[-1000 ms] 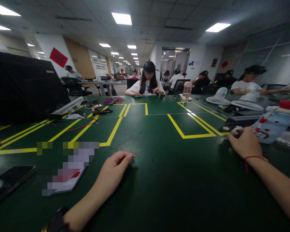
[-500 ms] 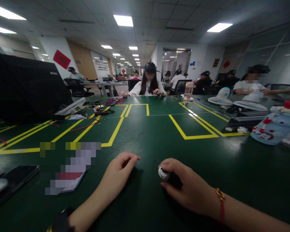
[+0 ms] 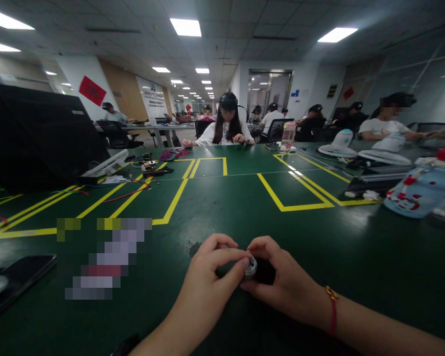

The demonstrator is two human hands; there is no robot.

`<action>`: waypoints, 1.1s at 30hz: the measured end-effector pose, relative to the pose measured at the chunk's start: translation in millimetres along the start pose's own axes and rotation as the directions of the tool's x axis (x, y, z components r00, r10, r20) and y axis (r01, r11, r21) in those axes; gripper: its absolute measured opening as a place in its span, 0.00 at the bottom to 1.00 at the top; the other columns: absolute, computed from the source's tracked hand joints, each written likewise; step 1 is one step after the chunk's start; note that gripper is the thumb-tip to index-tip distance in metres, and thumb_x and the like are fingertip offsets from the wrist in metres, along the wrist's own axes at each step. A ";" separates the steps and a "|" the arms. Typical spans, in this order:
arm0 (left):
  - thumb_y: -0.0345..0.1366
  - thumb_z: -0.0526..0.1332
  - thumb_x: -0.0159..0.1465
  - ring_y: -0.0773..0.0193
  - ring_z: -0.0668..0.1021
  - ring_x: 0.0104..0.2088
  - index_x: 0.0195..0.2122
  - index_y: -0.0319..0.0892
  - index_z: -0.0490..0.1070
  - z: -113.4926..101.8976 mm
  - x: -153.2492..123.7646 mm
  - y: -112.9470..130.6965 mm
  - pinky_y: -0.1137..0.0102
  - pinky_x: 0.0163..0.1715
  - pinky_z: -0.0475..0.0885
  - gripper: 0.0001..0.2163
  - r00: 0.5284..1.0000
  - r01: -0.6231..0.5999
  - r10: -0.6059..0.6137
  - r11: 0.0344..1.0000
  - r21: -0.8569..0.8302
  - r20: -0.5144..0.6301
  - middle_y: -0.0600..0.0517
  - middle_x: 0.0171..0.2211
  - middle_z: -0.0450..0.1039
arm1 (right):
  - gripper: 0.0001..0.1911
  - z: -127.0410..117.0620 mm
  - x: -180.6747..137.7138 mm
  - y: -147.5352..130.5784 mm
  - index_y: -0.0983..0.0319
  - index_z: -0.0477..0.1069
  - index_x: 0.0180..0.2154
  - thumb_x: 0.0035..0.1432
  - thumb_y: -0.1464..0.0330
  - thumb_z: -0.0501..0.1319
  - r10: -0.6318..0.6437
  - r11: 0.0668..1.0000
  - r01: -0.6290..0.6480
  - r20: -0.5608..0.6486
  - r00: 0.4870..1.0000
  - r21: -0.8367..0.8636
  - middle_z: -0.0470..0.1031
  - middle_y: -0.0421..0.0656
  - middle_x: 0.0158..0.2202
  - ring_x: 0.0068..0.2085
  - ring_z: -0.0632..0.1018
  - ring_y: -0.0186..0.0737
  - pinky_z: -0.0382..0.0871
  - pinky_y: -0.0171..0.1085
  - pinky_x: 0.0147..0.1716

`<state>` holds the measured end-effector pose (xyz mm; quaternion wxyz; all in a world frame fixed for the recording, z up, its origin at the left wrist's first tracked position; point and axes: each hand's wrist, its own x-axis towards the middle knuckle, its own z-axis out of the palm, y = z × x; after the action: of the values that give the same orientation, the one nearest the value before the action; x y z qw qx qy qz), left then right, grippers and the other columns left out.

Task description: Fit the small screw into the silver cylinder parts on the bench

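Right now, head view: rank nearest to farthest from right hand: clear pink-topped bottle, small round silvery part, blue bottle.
1. Small round silvery part: held in right hand.
2. Blue bottle: right side of table.
3. Clear pink-topped bottle: ahead, far end.

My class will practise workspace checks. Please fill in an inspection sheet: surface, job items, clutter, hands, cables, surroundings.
Surface: green table marked with yellow tape.
Job items: small round part, partly covered.
Clutter: blue patterned bottle and white fans, at right.
Hands: right hand holds the part in its fingers; left hand touches it, any separate piece there too small to tell.
Cables: red wire and tangled coloured wires, at left.
Surroundings: person seated opposite; ceiling lights on.
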<state>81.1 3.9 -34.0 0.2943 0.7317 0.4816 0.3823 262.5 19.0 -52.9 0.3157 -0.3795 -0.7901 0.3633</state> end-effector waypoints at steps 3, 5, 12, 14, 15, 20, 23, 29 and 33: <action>0.38 0.58 0.63 0.63 0.72 0.38 0.32 0.47 0.76 -5.2 3.1 -0.3 0.69 0.40 0.67 0.08 0.998 0.028 -0.031 0.999 -0.040 -0.060 0.52 0.35 0.68 | 0.20 -1.4 0.5 -1.4 0.58 0.61 0.45 0.49 0.69 0.64 -0.002 0.997 0.003 0.005 1.000 -0.071 0.72 0.36 0.41 0.40 0.73 0.29 0.66 0.31 0.39; 0.38 0.58 0.63 0.63 0.72 0.38 0.33 0.47 0.76 -7.8 4.9 -0.4 0.69 0.40 0.67 0.08 0.997 0.022 -0.026 0.998 -0.059 -0.073 0.53 0.35 0.68 | 0.20 -1.7 0.5 -1.5 0.57 0.63 0.45 0.49 0.69 0.64 -0.013 0.995 0.014 0.009 1.000 -0.099 0.71 0.36 0.41 0.39 0.73 0.29 0.66 0.32 0.39; 0.37 0.61 0.60 0.63 0.73 0.36 0.34 0.47 0.78 -0.9 2.5 4.1 0.70 0.37 0.67 0.06 0.999 0.029 -0.030 0.999 -0.044 -0.015 0.52 0.33 0.69 | 0.18 -1.7 0.9 0.9 0.58 0.66 0.44 0.49 0.66 0.64 -0.009 0.997 0.010 0.016 1.000 -0.078 0.72 0.36 0.38 0.37 0.73 0.29 0.66 0.31 0.36; 0.38 0.60 0.61 0.64 0.73 0.35 0.33 0.47 0.78 -1.6 1.4 4.3 0.70 0.36 0.67 0.07 0.998 0.034 -0.037 0.998 -0.059 -0.045 0.53 0.32 0.68 | 0.18 -1.6 1.1 0.9 0.58 0.66 0.44 0.49 0.66 0.64 -0.002 0.997 0.003 0.017 1.000 -0.080 0.72 0.37 0.39 0.36 0.73 0.29 0.66 0.31 0.35; 0.39 0.60 0.61 0.64 0.73 0.35 0.33 0.48 0.78 -3.1 1.2 3.4 0.70 0.36 0.66 0.07 0.997 0.036 -0.040 0.997 -0.068 -0.063 0.53 0.32 0.68 | 0.18 -1.4 1.1 0.8 0.58 0.66 0.43 0.48 0.66 0.64 -0.001 0.996 0.002 0.012 1.000 -0.085 0.72 0.37 0.38 0.37 0.73 0.30 0.66 0.31 0.36; 0.42 0.61 0.60 0.62 0.72 0.36 0.35 0.51 0.78 -11.7 3.3 -11.6 0.68 0.37 0.66 0.07 0.991 0.086 -0.090 0.995 -0.050 -0.101 0.53 0.33 0.68 | 0.15 -3.5 0.0 1.9 0.59 0.66 0.40 0.48 0.70 0.63 -0.003 0.995 -0.004 -0.062 0.998 -0.100 0.72 0.37 0.36 0.35 0.73 0.29 0.67 0.30 0.34; 0.42 0.63 0.58 0.60 0.72 0.39 0.33 0.55 0.79 -8.4 3.4 -21.7 0.64 0.41 0.66 0.05 0.998 0.063 -0.065 0.995 0.084 0.027 0.53 0.35 0.70 | 0.15 -9.2 -0.6 7.5 0.60 0.64 0.40 0.48 0.68 0.63 0.013 0.995 -0.030 -0.175 0.984 -0.092 0.72 0.38 0.36 0.36 0.74 0.31 0.68 0.32 0.36; 0.44 0.64 0.56 0.53 0.70 0.43 0.33 0.63 0.78 2.7 1.1 -23.9 0.58 0.40 0.64 0.05 0.989 0.008 -0.064 0.924 0.381 0.134 0.55 0.42 0.72 | 0.16 -18.1 4.2 14.9 0.61 0.63 0.41 0.51 0.65 0.63 0.075 0.997 -0.073 -0.288 0.955 0.017 0.73 0.44 0.42 0.41 0.75 0.35 0.70 0.36 0.42; 0.45 0.61 0.58 0.55 0.71 0.45 0.42 0.58 0.76 -7.4 3.0 -24.9 0.59 0.44 0.65 0.11 0.993 0.046 -0.069 0.975 0.219 0.097 0.52 0.43 0.72 | 0.23 -43.5 16.9 25.9 0.63 0.61 0.44 0.48 0.61 0.64 0.160 0.984 -0.111 -0.414 0.896 0.141 0.73 0.48 0.43 0.42 0.76 0.38 0.70 0.38 0.42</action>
<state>63.7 16.1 -49.2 0.2486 0.7640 0.5255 0.2799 297.1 59.2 -46.8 0.4747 -0.4850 -0.6523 0.3375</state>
